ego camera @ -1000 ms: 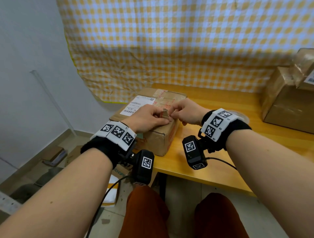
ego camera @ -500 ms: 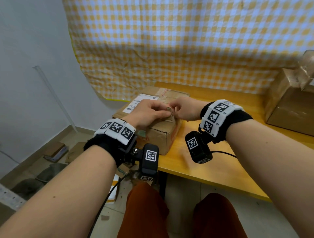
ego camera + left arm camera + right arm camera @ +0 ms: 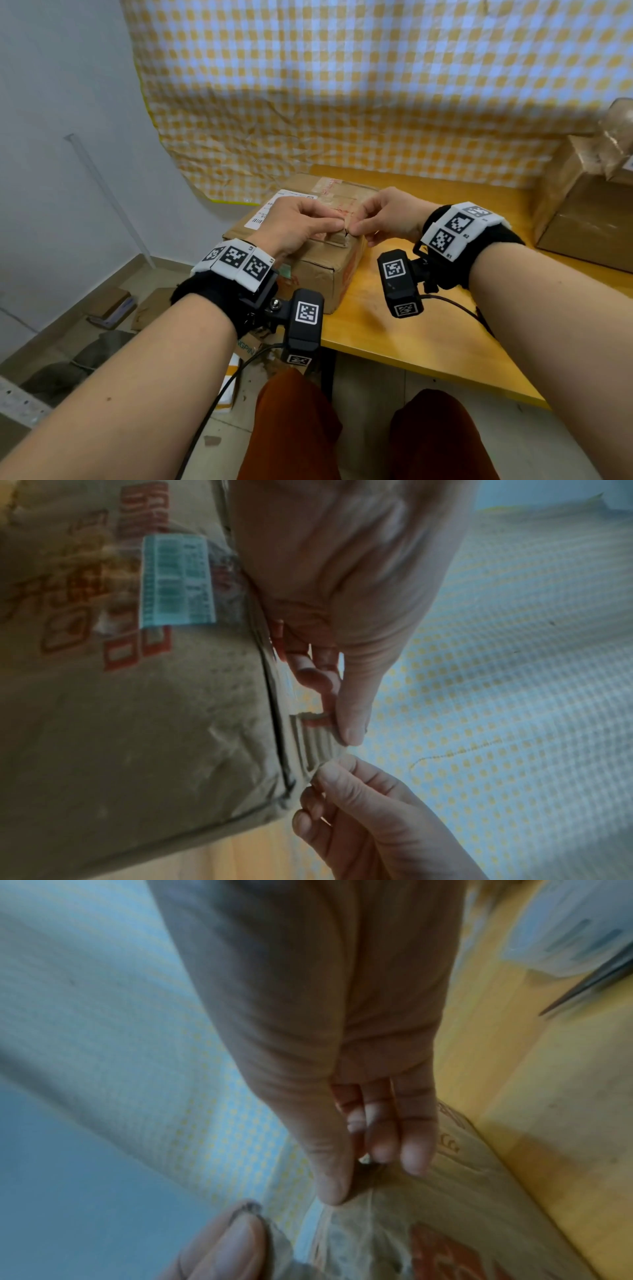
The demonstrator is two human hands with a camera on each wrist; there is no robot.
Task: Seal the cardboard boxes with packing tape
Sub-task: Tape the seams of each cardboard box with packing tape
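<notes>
A worn cardboard box (image 3: 318, 274) with a white shipping label (image 3: 270, 212) sits at the left end of the yellow table (image 3: 394, 325). A small torn strip of corrugated cardboard (image 3: 313, 739) sticks up from the box's near top edge. My left hand (image 3: 337, 225) pinches the strip between thumb and fingers, seen close in the left wrist view as left hand (image 3: 337, 723). My right hand (image 3: 354, 230) pinches the strip's other end, with right hand (image 3: 322, 772) curled below it. Old tape (image 3: 329, 192) crosses the box top.
Larger cardboard boxes (image 3: 582, 212) stand at the table's right end. A yellow checked cloth (image 3: 376, 85) hangs behind. A pale blurred object (image 3: 565, 934) lies on the table to the right. Flattened cardboard and clutter (image 3: 113, 308) lie on the floor at left.
Both hands have stayed pinched together at the box's near top edge. The torn strip, which stood up between them a second ago, now sits lower.
</notes>
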